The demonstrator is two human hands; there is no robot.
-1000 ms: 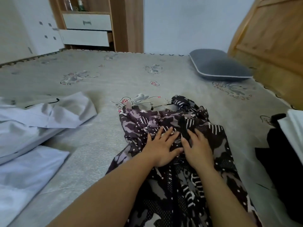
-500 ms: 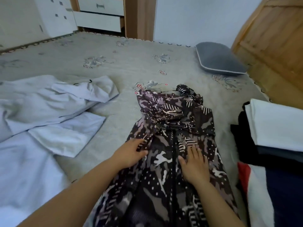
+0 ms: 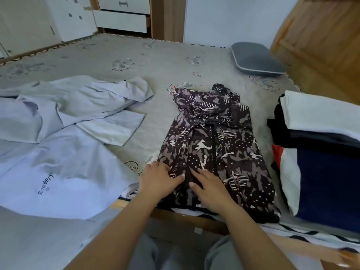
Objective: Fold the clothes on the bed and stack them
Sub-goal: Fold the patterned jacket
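Fingers of both hands lie straight and flat, pressing on the near end of the patterned garment [image 3: 212, 149], gripping nothing. Left hand [image 3: 158, 180] sits on its near-left edge, right hand [image 3: 209, 189] just beside it near the centre zip, thumbs almost touching.

Surface: bed [image 3: 136, 61] with a grey floral cover, wooden frame at the near edge. Room: white drawers [image 3: 121, 18] at far left, grey pillow [image 3: 255, 58] far right, wooden headboard [image 3: 319, 41] behind it.

Garment runs lengthwise away from the hands, sides folded in, bunched at the far end. Pale grey clothes [image 3: 64, 133] lie spread out to its left, apart from it. Stack of folded clothes [image 3: 319, 152] sits just right of it, white piece on top.
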